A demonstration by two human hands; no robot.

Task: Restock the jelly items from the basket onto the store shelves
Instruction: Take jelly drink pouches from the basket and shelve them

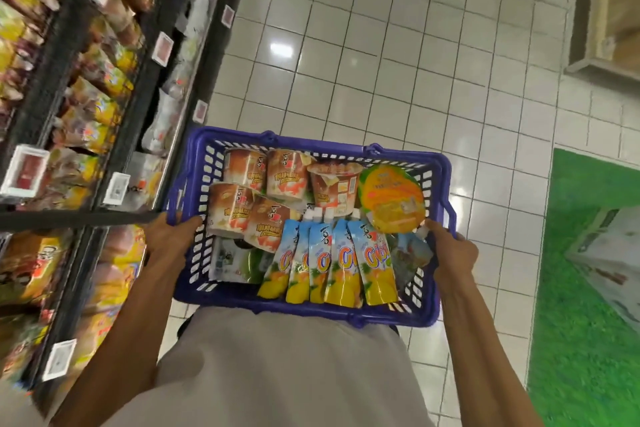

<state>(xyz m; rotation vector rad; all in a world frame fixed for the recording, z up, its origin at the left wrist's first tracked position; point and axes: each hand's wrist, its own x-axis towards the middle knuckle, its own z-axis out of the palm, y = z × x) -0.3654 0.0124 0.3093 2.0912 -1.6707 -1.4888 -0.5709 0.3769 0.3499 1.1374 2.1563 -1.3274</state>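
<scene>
Step in hand: we judge that we are carrying the loaded basket [304, 309] along the aisle. It looks full, so restocking has probably not begun.
Left hand [169, 236]: it grips the basket's left rim, with the fingers curled over into the slotted wall.
Right hand [453, 253]: it grips the right rim the same way, fingers hooked over the edge.
Jelly cups [244, 166]: several brown-and-orange cups lie on their sides at the far left of the basket, touching one another.
Spouted pouches [341, 262]: a row of blue-and-yellow pouches overlaps along the near side, caps pointing away from us.
Orange tub [393, 194]: it leans at the far right, just beside our right fingers.
Shelves [142, 107]: they stand on our left, near the basket's left corner, packed with yellow packets and hung with price tags [162, 47].
Carrying well: we should hold the basket level, because the loose cups could roll and the pouches could slide.
Clearance: our left knuckles pass near the shelf edge, so we should steer a little to the right.
Before unloading: we should brace or set down the basket before freeing a hand. One side grip alone would probably tip it.
Placement: we cannot read the labels, so each item will need matching to its shelf by eye.
</scene>
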